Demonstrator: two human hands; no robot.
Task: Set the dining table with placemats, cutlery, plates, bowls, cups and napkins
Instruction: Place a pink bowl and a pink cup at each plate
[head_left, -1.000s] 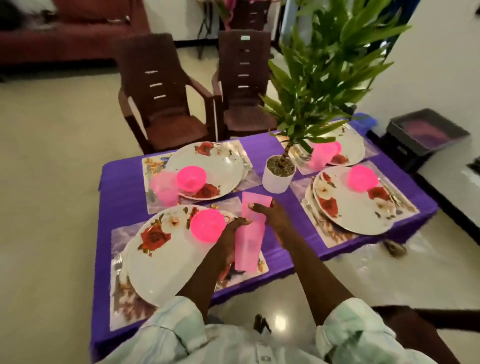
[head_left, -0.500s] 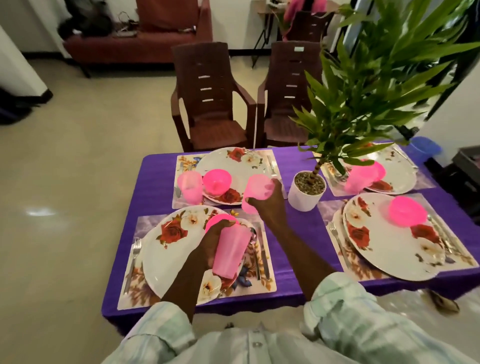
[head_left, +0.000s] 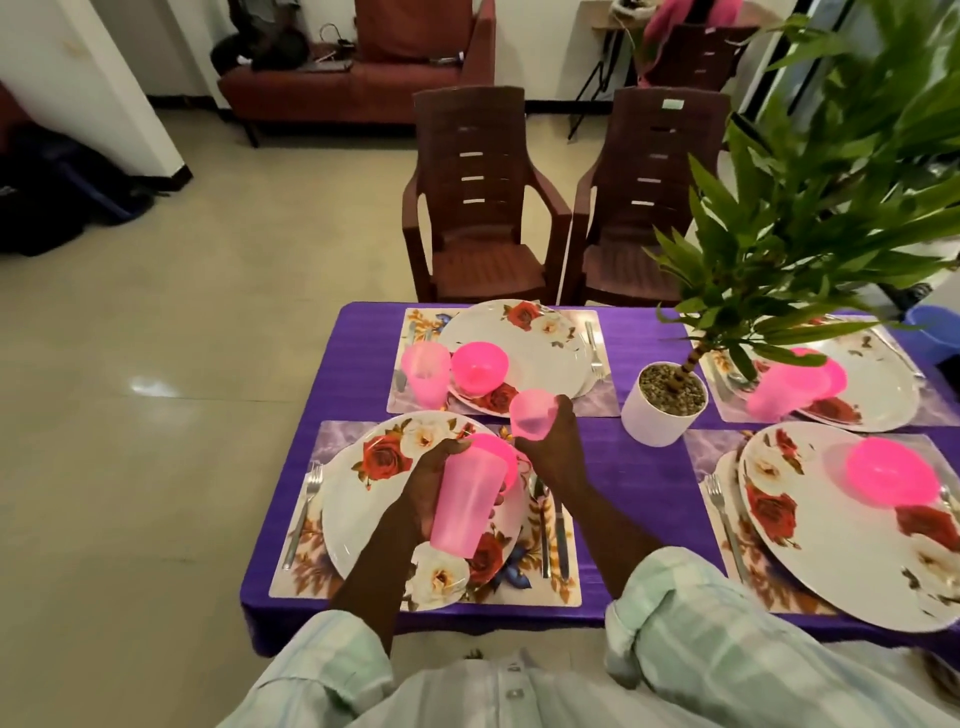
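Note:
My left hand (head_left: 426, 488) grips a tall pink cup (head_left: 466, 503), tilted over the near-left floral plate (head_left: 384, 514). A pink bowl (head_left: 501, 457) on that plate is mostly hidden behind the cup. My right hand (head_left: 553, 441) holds a second pink cup (head_left: 531, 414) above the purple tablecloth (head_left: 644, 499), between the two left placemats. The far-left setting has a plate (head_left: 530, 348), a pink bowl (head_left: 479, 366) and a pink cup (head_left: 426, 374). A fork (head_left: 304, 506) lies left of the near plate, a spoon and knife (head_left: 551, 519) lie right of it.
A white pot (head_left: 665, 402) with a leafy plant stands mid-table. Two more plates with pink bowls (head_left: 891, 470) and a pink cup (head_left: 779, 389) sit on the right placemats. Two brown chairs (head_left: 478, 197) stand behind the table. A blue bucket (head_left: 935, 330) is at far right.
The two cups have come apart: my right hand lifted one away toward the far side while my left hand kept the other over the near plate. The view shifted left.

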